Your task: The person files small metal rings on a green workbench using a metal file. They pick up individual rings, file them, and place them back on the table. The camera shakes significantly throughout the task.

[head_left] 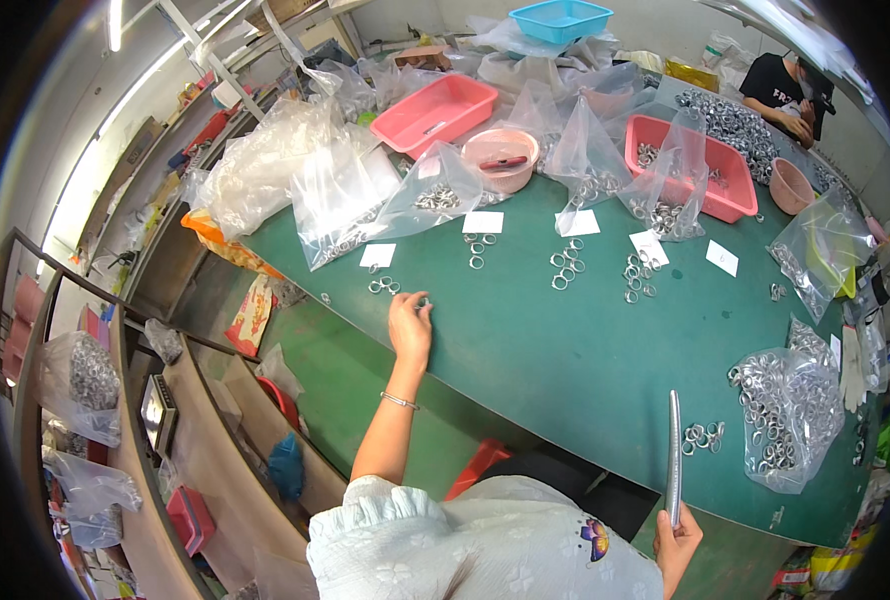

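Observation:
My right hand (677, 545) grips the lower end of a ring mandrel (674, 450), a long grey tapered rod held upright at the table's near edge. My left hand (410, 328) is over the table's left part, its fingertips pinched together; what they hold, if anything, is too small to make out. Just beyond it lies a little group of silver rings (384, 285) below a white paper slip (377, 256). More ring groups (568, 264) lie in a row to the right, by other slips. Beside the mandrel sits a loose pile of rings (703, 437).
A clear bag of rings (790, 410) lies at the right. Along the back stand a pink tray (435, 112), a pink bowl (502, 160) with a red-handled tool, a red tray (735, 200) and bags of rings. A co-worker (787, 98) sits far right. Shelves (215, 450) stand left.

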